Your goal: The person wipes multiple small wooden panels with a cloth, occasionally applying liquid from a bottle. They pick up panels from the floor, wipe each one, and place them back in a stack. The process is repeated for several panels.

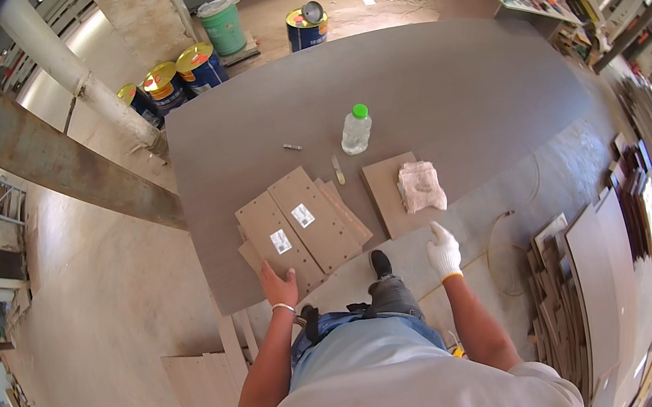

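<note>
My bare left hand (pixel 279 285), with a white band at the wrist, rests against the near edge of a brown drilled panel (pixel 268 232). Its fingers and thumb are apart. A second drilled panel (pixel 315 217) lies alongside; both carry white labels, and more panels show beneath them. Off the table's front edge, my right hand (pixel 444 253) wears a white glove and holds nothing I can see. Its index finger stretches out; the others are loosely bent. Closest to it is a folded pinkish cloth (pixel 422 187) on a separate brown board (pixel 384 187).
A clear bottle with a green cap (pixel 356 130), a small knife-like tool (pixel 338 169) and a small metal piece (pixel 292 146) lie or stand on the brown tabletop (pixel 247 115). Paint drums (pixel 200 68) stand beyond it. A rusty beam (pixel 70 160) is left; stacked boards (pixel 557 279) lean right.
</note>
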### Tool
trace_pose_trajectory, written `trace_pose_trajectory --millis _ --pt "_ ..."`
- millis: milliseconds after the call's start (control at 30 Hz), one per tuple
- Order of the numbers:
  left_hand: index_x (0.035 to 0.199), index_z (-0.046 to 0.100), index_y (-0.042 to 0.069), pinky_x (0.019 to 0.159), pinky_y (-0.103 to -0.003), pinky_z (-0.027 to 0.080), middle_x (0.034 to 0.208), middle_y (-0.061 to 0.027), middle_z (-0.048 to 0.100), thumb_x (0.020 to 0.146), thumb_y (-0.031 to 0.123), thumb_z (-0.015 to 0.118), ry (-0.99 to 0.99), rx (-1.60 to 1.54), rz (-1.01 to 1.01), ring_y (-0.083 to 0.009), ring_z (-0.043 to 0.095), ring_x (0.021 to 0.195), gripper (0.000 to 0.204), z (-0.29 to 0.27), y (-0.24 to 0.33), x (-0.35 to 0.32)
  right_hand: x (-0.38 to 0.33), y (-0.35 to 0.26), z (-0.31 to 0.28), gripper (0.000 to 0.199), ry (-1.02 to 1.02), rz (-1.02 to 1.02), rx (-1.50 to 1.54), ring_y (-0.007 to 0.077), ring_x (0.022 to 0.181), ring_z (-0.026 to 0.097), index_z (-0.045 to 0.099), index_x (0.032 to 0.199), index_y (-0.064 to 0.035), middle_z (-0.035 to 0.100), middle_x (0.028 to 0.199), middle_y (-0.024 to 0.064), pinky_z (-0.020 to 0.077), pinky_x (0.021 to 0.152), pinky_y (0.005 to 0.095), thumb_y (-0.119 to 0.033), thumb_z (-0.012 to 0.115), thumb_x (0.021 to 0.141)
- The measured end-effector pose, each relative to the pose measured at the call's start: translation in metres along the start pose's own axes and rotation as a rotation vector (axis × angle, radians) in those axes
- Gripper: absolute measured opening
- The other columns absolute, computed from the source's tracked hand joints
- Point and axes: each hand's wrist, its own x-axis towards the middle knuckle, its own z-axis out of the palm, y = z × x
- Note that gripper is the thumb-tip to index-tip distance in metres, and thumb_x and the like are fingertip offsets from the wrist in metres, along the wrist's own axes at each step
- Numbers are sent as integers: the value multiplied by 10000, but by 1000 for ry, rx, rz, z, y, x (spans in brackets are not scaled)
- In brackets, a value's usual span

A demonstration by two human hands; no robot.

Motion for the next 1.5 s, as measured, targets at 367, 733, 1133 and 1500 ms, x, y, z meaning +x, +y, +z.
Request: trace_pose_trajectory --millis 367,733,1133,1500 --pt "1579 372 48 1174 -529 386 1552 -277 454 851 187 778 282 124 -366 -471 448 1415 845 33 47 -38 227 -6 12 296 -313 -470 -228 367 977 690 727 1153 -121 718 1055 151 558 836 471 -178 671 868" --pt "1571 376 30 1190 -556 360 1586 -316 397 856 150 726 441 96 -559 -511 420 1419 806 82 36 -151 315 -79 -129 756 -1133 1 1860 365 1506 385 339 1612 -32 404 1625 179 289 1286 522 -254 669 968" --pt "1368 590 33 1111 -491 432 1410 -180 588 844 61 655 -34 43 415 -385 559 1283 529 74 195 -55 265 -48 -38 332 -802 226 1266 176 1001 664 597 1287 -33 652 1174 30 583 888 343 -97 616 961" --pt "1360 595 41 1038 -459 468 1332 -131 600 862 111 669 -508 196 555 -328 560 1245 508 155 231 -55 167 131 -120 304 -75 666 802 81 589 488 704 1192 -31 536 726 -45 414 527 268 -72 636 899"
